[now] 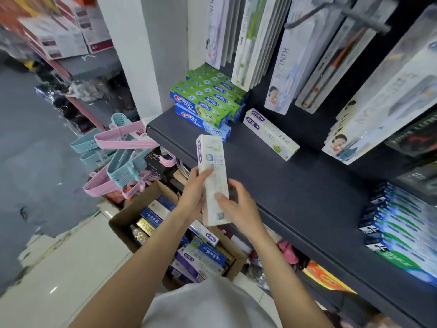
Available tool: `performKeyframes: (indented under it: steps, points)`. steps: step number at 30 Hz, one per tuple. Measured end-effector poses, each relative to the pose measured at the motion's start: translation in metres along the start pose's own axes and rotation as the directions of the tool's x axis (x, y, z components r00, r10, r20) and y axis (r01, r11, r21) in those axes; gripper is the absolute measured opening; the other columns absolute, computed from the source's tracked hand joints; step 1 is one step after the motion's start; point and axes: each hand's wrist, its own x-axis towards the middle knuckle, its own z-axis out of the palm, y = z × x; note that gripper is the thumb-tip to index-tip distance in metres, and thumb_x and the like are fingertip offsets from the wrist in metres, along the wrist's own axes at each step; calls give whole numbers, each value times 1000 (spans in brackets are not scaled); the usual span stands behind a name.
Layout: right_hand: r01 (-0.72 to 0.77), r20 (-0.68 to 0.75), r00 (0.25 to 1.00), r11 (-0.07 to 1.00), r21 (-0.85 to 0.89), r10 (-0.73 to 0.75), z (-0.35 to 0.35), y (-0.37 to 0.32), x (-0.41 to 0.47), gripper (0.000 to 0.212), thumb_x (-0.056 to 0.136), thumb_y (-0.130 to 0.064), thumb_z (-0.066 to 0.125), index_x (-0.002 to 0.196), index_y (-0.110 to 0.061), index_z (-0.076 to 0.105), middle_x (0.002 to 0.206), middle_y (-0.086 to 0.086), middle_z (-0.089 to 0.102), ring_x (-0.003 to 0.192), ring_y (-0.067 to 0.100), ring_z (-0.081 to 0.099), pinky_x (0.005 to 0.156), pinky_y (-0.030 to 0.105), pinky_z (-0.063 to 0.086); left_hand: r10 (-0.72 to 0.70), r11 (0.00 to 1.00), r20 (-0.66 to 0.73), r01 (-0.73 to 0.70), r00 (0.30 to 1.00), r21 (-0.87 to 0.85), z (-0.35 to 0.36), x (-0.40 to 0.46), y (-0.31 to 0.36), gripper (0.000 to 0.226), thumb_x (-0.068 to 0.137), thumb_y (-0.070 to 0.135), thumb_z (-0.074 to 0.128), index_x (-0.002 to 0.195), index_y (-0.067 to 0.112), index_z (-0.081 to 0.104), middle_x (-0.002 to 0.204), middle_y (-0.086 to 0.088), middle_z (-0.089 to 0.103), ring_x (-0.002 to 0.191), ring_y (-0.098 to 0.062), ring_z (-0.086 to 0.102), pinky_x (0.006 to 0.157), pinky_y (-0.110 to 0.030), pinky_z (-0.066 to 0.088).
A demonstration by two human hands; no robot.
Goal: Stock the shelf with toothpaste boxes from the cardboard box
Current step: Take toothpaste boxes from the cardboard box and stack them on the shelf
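Both hands hold one white toothpaste box (214,181) upright in front of the dark shelf (295,185), just off its front edge. Left hand (194,195) grips the box's left side, thumb curled over its face; right hand (238,204) clamps its lower right, thumb pressed on the front. A matching white box (270,133) lies flat on the shelf, beside the green-and-blue stack (205,100). The cardboard box (132,209) sits below the shelf edge, toothpaste packs (201,256) inside.
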Motion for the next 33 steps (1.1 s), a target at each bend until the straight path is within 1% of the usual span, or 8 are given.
performKeyframes:
  steps: [5, 11, 13, 15, 17, 20, 25, 33]
  points:
    - [69, -22, 997, 992, -107, -72, -4, -7, -12, 82, 77, -38, 74, 142, -28, 26, 130, -12, 37, 108, 0, 43, 84, 23, 45, 18, 1000, 62, -19, 998, 17, 21, -5, -7, 15, 94, 16, 51, 108, 20, 53, 95, 1, 67, 79, -10, 64, 66, -23, 50]
    - [-221, -29, 966, 872, 437, 259, -44, 6, 1, 50, 81, -7, 68, 122, -19, 42, 121, 6, 60, 95, 15, 63, 74, 29, 53, 146, 918, 210, -211, 967, 335, 29, -13, -8, 24, 97, 10, 44, 112, 11, 63, 120, -1, 61, 106, -17, 60, 75, -16, 50]
    - [-184, -124, 968, 953, 241, 218, -62, 10, 11, 55, 83, -14, 68, 127, -20, 36, 126, 4, 56, 103, 20, 60, 80, 33, 52, 255, 663, 307, -397, 917, 635, 24, -4, -15, 27, 98, 17, 46, 122, 18, 57, 124, 5, 58, 114, -12, 53, 89, -17, 44]
    - [-135, -253, 962, 982, -131, 98, -81, 11, 29, 55, 85, -23, 66, 130, -18, 35, 127, 4, 55, 108, 25, 57, 84, 36, 48, 275, 167, 401, -454, 874, 875, 16, 11, -21, 39, 97, 26, 46, 135, 21, 45, 137, 4, 49, 127, -14, 43, 107, -30, 33]
    - [-87, -295, 951, 845, -527, -87, -98, 9, 55, 58, 87, -26, 62, 137, -17, 34, 131, 7, 51, 111, 30, 54, 83, 38, 44, 196, -185, 425, -392, 884, 901, 6, 28, -25, 49, 97, 31, 41, 145, 21, 31, 151, 4, 32, 141, -15, 25, 118, -42, 13]
    - [-11, -165, 951, 505, -863, -261, -113, 3, 105, 62, 91, -17, 55, 145, -29, 27, 137, 9, 40, 112, 34, 48, 79, 44, 47, 40, -427, 409, -355, 912, 832, -4, 45, -26, 57, 99, 34, 32, 151, 20, 11, 159, 6, 7, 146, -12, 4, 118, -47, -1]
    - [-88, -143, 959, 221, -971, -246, -128, 8, 162, 56, 85, -3, 55, 136, -25, 43, 141, 12, 35, 122, 35, 37, 100, 47, 35, -21, -519, 401, -353, 916, 779, -6, 49, -28, 63, 99, 28, 34, 151, 17, 0, 159, 4, -6, 146, -13, -3, 118, -45, 1]
    - [35, -72, 963, 385, -922, -260, -56, 37, 84, 56, 82, -8, 59, 136, -11, 44, 150, 17, 29, 139, 33, 26, 113, 47, 22, 38, -313, 452, -419, 891, 853, -16, 49, -34, 63, 96, 25, 41, 151, 19, 11, 159, 6, 2, 146, -11, 1, 118, -45, 6]
